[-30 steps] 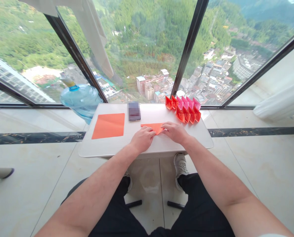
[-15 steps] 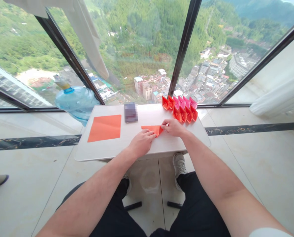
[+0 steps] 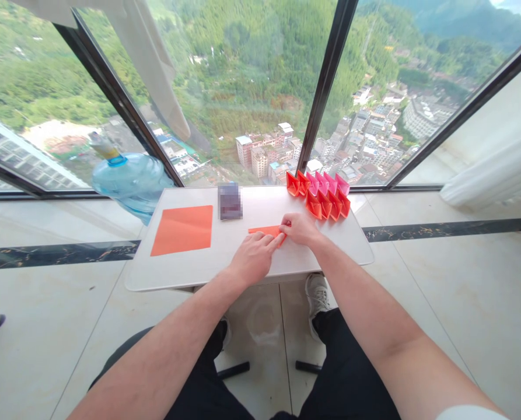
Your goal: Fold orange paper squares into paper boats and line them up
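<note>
On the small white table [image 3: 185,274] lies a folded orange paper [image 3: 262,230], mostly covered by both hands. My left hand [image 3: 254,256] rests on its near edge with fingers curled and the forefinger pressing down. My right hand [image 3: 299,227] pinches the paper's right end between thumb and fingers. A flat orange sheet [image 3: 182,229] lies to the left, untouched. Several folded red and pink paper pieces [image 3: 320,193] stand in rows at the table's far right.
A dark blurred card-sized object [image 3: 229,201] lies at the table's far middle. A large blue water bottle [image 3: 129,182] leans by the window on the left. Floor-to-ceiling glass stands right behind the table. My legs and a shoe [image 3: 318,294] are below.
My right hand slid left along the folded paper and now pinches its right end; more of the paper is covered. My left hand shifted slightly toward it. The view drifted a little.
</note>
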A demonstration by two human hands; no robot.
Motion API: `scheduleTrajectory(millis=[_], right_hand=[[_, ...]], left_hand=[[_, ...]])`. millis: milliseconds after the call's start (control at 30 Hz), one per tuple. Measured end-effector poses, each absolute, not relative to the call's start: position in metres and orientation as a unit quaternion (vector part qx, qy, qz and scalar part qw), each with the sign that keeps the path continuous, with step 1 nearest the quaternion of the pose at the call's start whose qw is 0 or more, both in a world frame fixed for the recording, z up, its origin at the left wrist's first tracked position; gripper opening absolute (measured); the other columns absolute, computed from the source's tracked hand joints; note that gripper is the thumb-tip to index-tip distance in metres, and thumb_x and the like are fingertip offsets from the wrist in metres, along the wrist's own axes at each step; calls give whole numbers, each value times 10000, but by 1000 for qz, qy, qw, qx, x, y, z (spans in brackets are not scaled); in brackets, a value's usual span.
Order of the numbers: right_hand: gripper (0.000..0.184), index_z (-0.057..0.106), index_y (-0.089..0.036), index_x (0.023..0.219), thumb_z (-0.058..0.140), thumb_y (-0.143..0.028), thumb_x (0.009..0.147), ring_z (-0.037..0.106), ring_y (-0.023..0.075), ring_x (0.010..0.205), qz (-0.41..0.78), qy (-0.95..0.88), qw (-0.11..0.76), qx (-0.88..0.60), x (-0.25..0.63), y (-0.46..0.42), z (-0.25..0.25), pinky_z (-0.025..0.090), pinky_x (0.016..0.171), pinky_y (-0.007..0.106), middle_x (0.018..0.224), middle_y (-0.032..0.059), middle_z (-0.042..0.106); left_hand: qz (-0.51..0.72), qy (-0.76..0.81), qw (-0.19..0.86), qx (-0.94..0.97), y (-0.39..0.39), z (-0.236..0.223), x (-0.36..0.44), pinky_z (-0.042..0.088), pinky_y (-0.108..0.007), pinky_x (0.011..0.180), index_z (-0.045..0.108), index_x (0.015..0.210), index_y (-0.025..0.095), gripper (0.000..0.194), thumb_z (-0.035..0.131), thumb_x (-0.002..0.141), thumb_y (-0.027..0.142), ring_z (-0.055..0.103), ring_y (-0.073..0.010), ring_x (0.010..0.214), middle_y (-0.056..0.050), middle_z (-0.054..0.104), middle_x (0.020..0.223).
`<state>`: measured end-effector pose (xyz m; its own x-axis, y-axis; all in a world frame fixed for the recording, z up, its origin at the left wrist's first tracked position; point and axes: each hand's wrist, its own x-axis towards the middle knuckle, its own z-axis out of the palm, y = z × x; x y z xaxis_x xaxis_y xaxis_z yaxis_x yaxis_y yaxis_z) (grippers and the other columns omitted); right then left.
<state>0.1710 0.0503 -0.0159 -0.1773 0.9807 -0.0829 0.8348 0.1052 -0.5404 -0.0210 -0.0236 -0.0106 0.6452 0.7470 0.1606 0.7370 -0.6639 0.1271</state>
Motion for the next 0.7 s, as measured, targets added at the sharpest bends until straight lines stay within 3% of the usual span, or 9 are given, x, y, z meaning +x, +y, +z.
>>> scheduleTrajectory(millis=[133,700], right_hand=[[76,676,-228,776,669,-302,792,599,135,741,213,-734,144,-629,169,50,-17,384,632,233,826,-4,714],[81,675,-226,784,617,-272,816,595,150,784,186,-726,143,-646,164,45,-16,383,652,250,887,17,710]], left_hand=[[83,413,20,907,-24,-11,-21,421,-422,912,547,1395,198,485,409,931,156,532,-268,1045,-111,648,1143],[79,425,20,902,-25,-12,-20,424,-427,907,549,1383,199,467,400,942,164,530,-268,1048,-112,652,1133]])
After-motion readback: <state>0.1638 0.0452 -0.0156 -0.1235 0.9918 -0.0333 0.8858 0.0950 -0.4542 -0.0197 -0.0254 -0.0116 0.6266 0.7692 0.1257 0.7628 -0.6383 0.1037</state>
